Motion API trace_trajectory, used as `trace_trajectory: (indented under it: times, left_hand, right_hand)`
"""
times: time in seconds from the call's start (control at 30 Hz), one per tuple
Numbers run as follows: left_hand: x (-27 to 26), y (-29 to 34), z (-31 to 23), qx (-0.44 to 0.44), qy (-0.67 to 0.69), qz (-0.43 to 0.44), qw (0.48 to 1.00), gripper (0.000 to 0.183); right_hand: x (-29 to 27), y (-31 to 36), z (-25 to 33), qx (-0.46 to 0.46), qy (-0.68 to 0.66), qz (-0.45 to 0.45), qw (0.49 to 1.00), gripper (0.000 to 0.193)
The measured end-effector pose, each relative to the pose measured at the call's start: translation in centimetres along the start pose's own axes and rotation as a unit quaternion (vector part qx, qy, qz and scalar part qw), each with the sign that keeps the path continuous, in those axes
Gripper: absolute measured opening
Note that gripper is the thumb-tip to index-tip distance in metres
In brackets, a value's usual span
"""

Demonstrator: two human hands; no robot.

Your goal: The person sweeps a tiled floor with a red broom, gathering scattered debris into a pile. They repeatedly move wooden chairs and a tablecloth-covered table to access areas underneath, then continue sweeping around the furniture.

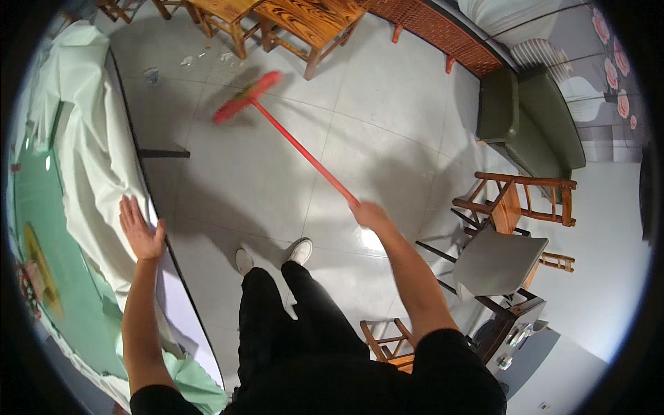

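My right hand (371,215) is wrapped round the end of the long red handle of a broom (301,150). The broom's red head (247,97) is out ahead on the grey tiled floor, slightly blurred by motion. My left hand (142,229) lies flat with fingers stretched on the white tablecloth (93,142), near the table's edge. Bits of crumpled litter (187,61) are scattered on the floor beyond the broom head, and a pale scrap (151,75) lies to their left.
A table with a green glass top (62,200) runs along the left. Wooden stools (311,28) stand at the far side. On the right are a green armchair (536,128), a wooden chair (508,207) and a grey-seated chair (499,263). A wooden stool (395,356) is near my right side.
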State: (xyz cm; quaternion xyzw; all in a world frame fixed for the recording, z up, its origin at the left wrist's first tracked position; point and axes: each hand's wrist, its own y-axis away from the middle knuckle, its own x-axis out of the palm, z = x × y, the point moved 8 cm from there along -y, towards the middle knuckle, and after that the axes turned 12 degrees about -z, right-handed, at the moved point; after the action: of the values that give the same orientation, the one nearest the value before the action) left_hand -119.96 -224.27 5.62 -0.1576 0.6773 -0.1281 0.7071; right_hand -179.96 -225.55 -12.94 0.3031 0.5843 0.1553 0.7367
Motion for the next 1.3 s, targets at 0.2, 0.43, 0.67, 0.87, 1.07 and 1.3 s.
trace_trajectory:
  times: [0.2,0.43,0.67,0.87,1.07,1.3]
  left_hand:
    - [0.3,0.3,0.2,-0.03,0.0,0.035,0.999,0.089]
    - [0.3,0.2,0.2,-0.011,0.026,0.026,0.999,0.089]
    - [1.1,0.6,1.2,-0.005,-0.019,0.037,0.999,0.094]
    - [1.3,1.1,1.3,-0.008,-0.006,0.024,1.0,0.094]
    - [1.8,1.5,1.7,-0.002,-0.067,0.102,0.993,0.094]
    - [1.8,-0.7,-1.0,-0.158,-0.269,0.308,0.899,0.078]
  right_hand:
    - [9.5,28.2,-22.1,0.147,0.083,0.143,0.975,0.057]
    - [19.1,19.4,-11.6,0.121,-0.012,0.165,0.979,0.048]
    - [1.8,-2.5,6.7,0.005,-0.045,-0.027,0.999,0.051]
    - [-6.0,6.9,-15.1,0.085,0.052,0.004,0.995,0.054]
    - [-9.8,8.5,-32.8,0.202,0.104,0.056,0.972,0.066]
    - [-15.2,-14.4,-19.6,-0.036,0.081,0.067,0.994,0.055]
